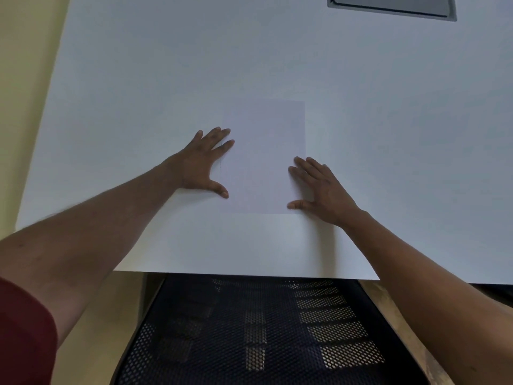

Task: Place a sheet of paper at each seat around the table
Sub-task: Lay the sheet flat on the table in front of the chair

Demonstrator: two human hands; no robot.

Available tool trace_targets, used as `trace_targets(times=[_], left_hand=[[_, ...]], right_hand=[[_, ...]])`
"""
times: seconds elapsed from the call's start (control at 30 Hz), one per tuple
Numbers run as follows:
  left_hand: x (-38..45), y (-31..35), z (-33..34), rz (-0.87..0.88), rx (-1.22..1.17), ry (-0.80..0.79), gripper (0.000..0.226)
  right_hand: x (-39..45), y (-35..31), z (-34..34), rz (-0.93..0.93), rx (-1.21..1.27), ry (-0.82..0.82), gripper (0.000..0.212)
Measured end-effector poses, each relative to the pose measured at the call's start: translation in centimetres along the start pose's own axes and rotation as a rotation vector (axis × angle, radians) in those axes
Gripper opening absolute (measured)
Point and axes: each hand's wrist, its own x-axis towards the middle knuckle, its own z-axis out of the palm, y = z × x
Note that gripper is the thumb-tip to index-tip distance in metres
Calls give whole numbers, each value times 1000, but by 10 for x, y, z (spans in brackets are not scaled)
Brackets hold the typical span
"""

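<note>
A person leans over a white table (138,79), both hands spread flat at the sides of a single sheet of paper (263,157) that lies square to the near edge. The left hand (204,165) rests with straight, fanned fingers touching the sheet's left border, thumb at its lower corner. The right hand (319,187) mirrors it on the other side, fingers straight and overlapping the right border, thumb near the bottom corner. Neither hand pinches or lifts the paper; both press or rest lightly. The sheet sits between the hands, just beyond a black mesh chair (263,329) tucked under the table below the wrists. A grey panel (394,5) is set into the tabletop well beyond the right hand's fingertips. This seat's sheet appears to be laid and is being squared up. The next move likely calls for lifting both hands clear without dragging the light paper, then fetching another sheet for the next seat; no spare sheets are in view.
</note>
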Motion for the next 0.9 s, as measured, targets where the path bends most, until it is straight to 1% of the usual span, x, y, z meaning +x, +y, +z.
trace_targets(times=[0.13,0.23,0.53,0.6,0.8,0.9], left_hand=[[1,0,-3,-1,-9,0,158],[1,2,-4,-6,-22,-6,158],[-1,6,-10,-19,-4,-20,142],[-1,6,-10,-24,-8,-18,142],[-1,7,-10,-19,-5,-17,150],[-3,9,-15,-27,-107,18,144]], right_hand=[[0,0,-1,0,6,16,93],[0,-2,-1,11,6,16,93],[0,-5,-2,30,24,11,93],[-1,-6,-2,32,24,18,93],[-2,-9,-5,32,35,9,93],[-3,-11,-9,30,84,18,93]])
